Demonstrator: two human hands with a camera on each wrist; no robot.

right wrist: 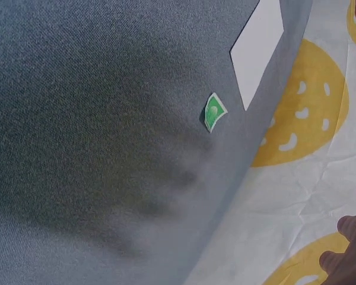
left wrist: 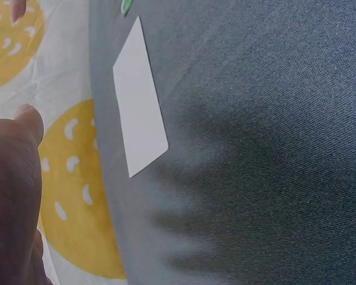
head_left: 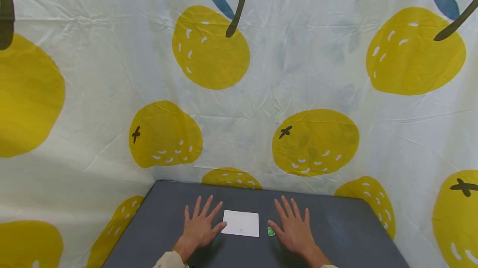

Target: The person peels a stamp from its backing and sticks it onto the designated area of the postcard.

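Note:
A white rectangle of paper (head_left: pixel 242 223), like an envelope or card, lies flat on the dark grey table, with a small faint mark near its front edge in the head view. To its right is a small green postage stamp (right wrist: pixel 214 113) with a pale border, slightly curled. My left hand (head_left: pixel 200 226) is spread with the palm down, left of the paper, its thumb overlapping the paper's edge in the head view. Spread the same way, my right hand (head_left: pixel 295 230) has its thumb beside the stamp. Both hands hover over the table, casting shadows, and hold nothing.
A dark grey cloth-covered table (head_left: pixel 179 195) reaches back to a white curtain (head_left: pixel 261 93) printed with large yellow fruit. The curtain also hangs along the left and right sides. Light sleeves (head_left: pixel 169 260) show at the wrists.

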